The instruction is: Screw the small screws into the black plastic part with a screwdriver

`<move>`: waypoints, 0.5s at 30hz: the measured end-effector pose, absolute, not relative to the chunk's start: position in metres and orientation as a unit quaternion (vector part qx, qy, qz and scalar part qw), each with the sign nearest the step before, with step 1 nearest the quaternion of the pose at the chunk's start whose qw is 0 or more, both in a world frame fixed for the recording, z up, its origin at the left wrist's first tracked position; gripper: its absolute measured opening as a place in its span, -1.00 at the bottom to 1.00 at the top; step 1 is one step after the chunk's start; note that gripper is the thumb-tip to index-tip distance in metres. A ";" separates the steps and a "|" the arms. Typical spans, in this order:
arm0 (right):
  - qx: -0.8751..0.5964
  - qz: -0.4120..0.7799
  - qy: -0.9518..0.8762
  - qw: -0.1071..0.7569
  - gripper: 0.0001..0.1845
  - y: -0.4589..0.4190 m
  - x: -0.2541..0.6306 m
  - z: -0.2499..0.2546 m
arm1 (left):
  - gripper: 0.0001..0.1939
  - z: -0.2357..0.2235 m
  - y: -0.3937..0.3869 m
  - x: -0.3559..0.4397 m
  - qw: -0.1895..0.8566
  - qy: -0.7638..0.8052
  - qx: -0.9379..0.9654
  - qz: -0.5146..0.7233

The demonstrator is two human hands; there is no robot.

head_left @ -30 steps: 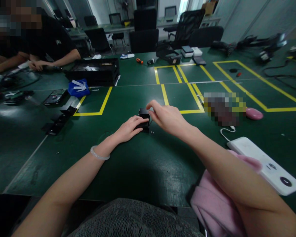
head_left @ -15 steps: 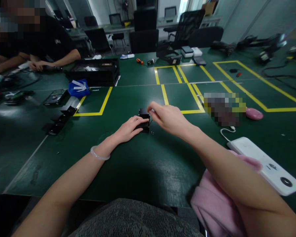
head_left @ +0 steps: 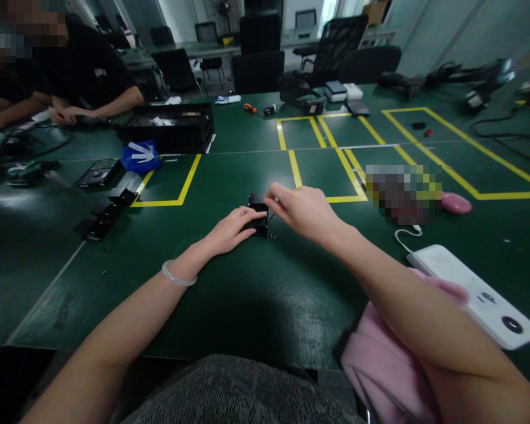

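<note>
A small black block (head_left: 258,202) is lying on the green surface (head_left: 229,300). The left hand (head_left: 230,231) is grasping it from 8 o'clock; the right hand (head_left: 301,207), at 3 o'clock, is pinching a thin dark rod (head_left: 271,217). Tiny screws (head_left: 272,238) are lying just beside the block at 5 o'clock.

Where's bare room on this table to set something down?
Tabletop lies bare between left forearm and right forearm, nearer than the tiny screws; also between the black box and central yellow tape. Crowded: around left hand, right hand and black part; at left by the blue bag; and at right by the white device.
</note>
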State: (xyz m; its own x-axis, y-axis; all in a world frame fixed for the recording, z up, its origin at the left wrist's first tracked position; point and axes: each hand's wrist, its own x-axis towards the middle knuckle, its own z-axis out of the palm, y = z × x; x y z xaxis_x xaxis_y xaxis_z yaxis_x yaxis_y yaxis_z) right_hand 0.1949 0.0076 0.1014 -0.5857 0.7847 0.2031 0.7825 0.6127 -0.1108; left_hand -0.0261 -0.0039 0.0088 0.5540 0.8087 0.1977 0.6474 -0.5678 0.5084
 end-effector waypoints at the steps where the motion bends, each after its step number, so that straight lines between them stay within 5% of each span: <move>1: -0.440 0.003 -0.891 0.114 -0.61 0.008 0.195 0.102 | -0.56 0.009 -0.004 -0.026 0.194 0.425 0.859 0.209; 15: -0.427 0.025 -0.896 0.119 -0.63 0.007 0.194 0.103 | -0.56 0.011 -0.004 -0.025 0.188 0.423 0.861 0.209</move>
State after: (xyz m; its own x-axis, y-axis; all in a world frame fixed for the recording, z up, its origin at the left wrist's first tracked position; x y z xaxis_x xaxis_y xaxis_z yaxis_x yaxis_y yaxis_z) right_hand 0.1944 0.0071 0.1027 -0.6075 0.7706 0.1924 0.7585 0.6348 -0.1474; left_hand -0.0254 -0.0040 0.0105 0.5550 0.8072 0.2009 0.6496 -0.5714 0.5014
